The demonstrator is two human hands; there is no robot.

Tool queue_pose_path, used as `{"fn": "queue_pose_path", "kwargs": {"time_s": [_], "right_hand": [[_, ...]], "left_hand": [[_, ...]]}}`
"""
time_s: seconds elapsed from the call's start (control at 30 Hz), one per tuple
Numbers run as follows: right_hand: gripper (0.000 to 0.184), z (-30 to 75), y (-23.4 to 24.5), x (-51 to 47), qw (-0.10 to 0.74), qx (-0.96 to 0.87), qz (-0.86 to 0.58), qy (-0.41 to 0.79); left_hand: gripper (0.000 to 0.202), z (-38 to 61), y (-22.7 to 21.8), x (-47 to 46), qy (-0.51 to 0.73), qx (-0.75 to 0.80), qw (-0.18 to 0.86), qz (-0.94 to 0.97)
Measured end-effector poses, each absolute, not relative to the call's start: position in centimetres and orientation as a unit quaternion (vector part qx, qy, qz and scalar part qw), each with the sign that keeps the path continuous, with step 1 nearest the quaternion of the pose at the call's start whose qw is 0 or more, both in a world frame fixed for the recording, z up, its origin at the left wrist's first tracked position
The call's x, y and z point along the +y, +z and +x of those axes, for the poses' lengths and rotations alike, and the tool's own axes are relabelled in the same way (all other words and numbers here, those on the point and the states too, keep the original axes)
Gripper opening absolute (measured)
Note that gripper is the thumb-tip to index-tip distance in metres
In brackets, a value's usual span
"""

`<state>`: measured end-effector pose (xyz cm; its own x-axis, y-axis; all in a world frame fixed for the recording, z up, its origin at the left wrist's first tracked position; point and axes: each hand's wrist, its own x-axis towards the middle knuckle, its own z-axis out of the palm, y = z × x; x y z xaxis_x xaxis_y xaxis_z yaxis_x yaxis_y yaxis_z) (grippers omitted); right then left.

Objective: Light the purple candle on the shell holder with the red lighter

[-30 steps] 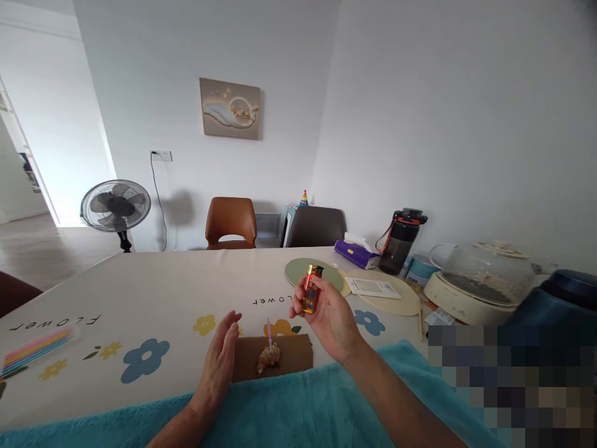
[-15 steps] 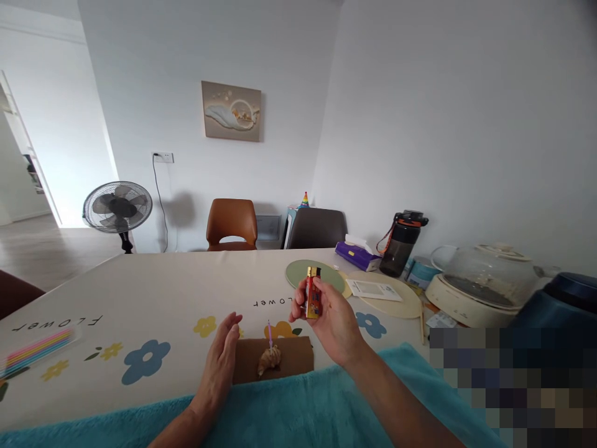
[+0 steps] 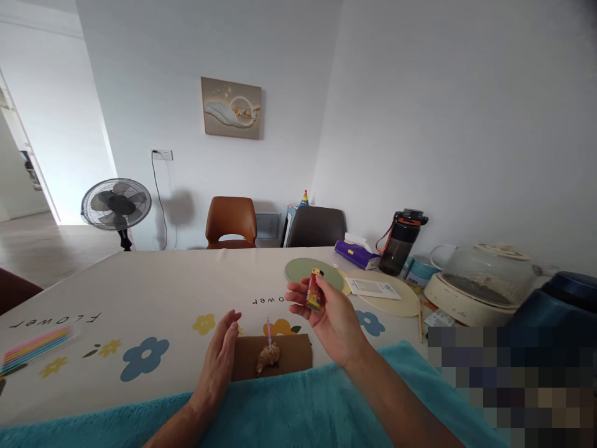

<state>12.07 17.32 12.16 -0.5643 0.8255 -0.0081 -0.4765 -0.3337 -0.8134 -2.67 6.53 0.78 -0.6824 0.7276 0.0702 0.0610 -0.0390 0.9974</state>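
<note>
My right hand [image 3: 333,317] grips a red lighter [image 3: 314,291] above the table, its gold metal top pointing up. The thumb presses near the top while the other fingers spread out behind. At the left end of a brown cardboard piece [image 3: 296,358], my left hand [image 3: 221,348] rests on edge, fingers stretched out and holding nothing. A small croissant-like pastry [image 3: 268,358] lies on the cardboard. From it a thin purple candle [image 3: 269,333] stands upright, with no flame visible.
A pack of coloured candles [image 3: 40,348] lies at the left on the flowered tablecloth [image 3: 158,292]. Turquoise cloth [image 3: 289,410] covers the near edge. Rightward are round placemats [image 3: 305,272], a purple tissue pack [image 3: 357,252], a dark bottle [image 3: 400,242] and a glass kettle [image 3: 489,277].
The lighter has tilted in my right hand and shifted slightly right. My right fingers have loosened and spread. My left hand stays beside the cardboard.
</note>
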Motion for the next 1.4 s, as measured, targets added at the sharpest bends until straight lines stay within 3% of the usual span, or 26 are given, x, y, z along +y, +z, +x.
{"fn": "queue_pose_path", "kwargs": {"time_s": [0.8, 1.13, 1.4], "right_hand": [[0.022, 11.9, 13.1, 16.8, 0.432, -0.339, -0.253, 0.797], [0.022, 12.2, 12.8, 16.9, 0.449, -0.391, -0.216, 0.774], [0.024, 13.4, 17.9, 16.5, 0.483, -0.491, -0.181, 0.702]], "left_hand": [[0.059, -2.5, 1.0, 6.3, 0.646, 0.646, 0.263, 0.312], [0.059, -2.5, 1.1, 6.3, 0.634, 0.655, 0.269, 0.309], [0.055, -3.1, -0.6, 7.1, 0.65, 0.645, 0.257, 0.31]]}}
